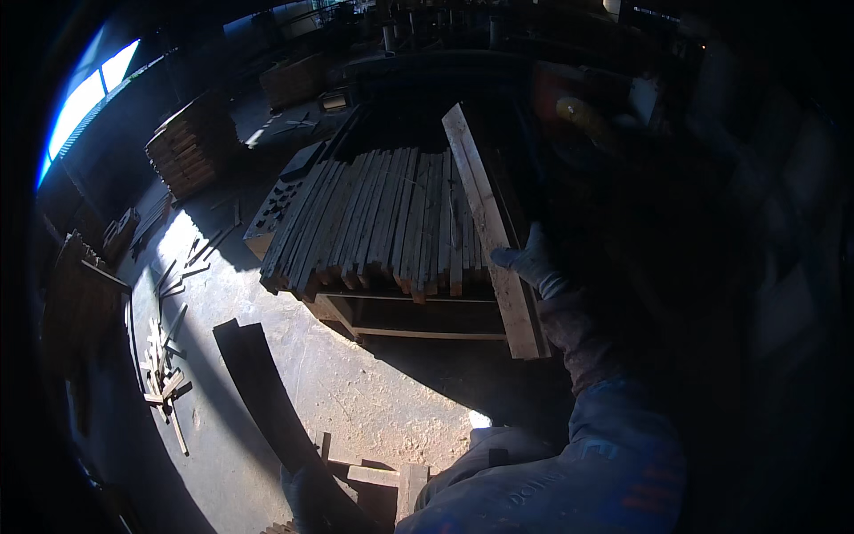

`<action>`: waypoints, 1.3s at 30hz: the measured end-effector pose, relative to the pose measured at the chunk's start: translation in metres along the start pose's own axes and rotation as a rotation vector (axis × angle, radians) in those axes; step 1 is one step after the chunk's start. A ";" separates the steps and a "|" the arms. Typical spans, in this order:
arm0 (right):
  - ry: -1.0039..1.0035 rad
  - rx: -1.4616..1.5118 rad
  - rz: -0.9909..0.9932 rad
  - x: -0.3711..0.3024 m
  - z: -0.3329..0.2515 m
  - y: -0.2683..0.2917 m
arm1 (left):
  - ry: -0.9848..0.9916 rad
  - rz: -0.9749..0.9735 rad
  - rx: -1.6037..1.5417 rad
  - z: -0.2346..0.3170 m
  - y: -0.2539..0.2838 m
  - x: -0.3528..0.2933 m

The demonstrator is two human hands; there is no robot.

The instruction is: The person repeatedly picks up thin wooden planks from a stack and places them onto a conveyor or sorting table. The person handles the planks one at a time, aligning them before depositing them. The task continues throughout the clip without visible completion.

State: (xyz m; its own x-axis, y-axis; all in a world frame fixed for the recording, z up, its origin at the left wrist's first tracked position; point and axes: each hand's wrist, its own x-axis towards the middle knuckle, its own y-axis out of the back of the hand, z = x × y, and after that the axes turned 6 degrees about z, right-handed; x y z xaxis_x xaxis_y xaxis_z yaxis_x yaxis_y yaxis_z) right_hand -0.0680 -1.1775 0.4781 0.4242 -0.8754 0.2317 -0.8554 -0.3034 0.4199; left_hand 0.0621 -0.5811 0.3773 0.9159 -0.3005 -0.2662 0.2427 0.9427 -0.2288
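- Right hand [536,265], gloved, pinches the right edge of a long pale board [480,200], slanting beside wooden strips [378,218] on a bench [431,335].
- Left hand [305,491], dimly lit, grips a dark board's [260,383] near end, lower left.

On the floor [320,356], well apart from the left edge of the table [431,335], pale offcuts [163,378] lie in a loose heap, with a dark pile of wood [84,307] farther left and sawdust [400,427] spread before the table's near edge. Out past the left edge stands a squared stack of wood [191,147], and a second stack [294,82] sits in shade nearer the far left corner. Beyond them, sunlight fills a bright opening [98,93].
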 end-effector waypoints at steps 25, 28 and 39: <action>-0.219 0.010 -0.347 0.114 0.062 -0.097 | -0.211 -0.752 0.642 -0.029 -0.505 0.264; -0.277 0.066 -0.372 0.113 0.054 -0.107 | -0.100 -0.882 0.397 -0.021 -0.486 0.264; -0.213 0.377 -0.055 0.156 0.112 -0.040 | 0.016 -0.756 0.487 -0.025 -0.467 0.276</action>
State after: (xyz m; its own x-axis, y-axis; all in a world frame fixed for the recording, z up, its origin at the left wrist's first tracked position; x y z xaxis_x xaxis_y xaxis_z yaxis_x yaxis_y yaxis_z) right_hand -0.0008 -1.3440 0.3988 0.4353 -0.9001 0.0149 -0.8986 -0.4335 0.0679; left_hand 0.1933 -1.1075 0.3871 0.4529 -0.8641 -0.2196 0.8909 0.4484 0.0728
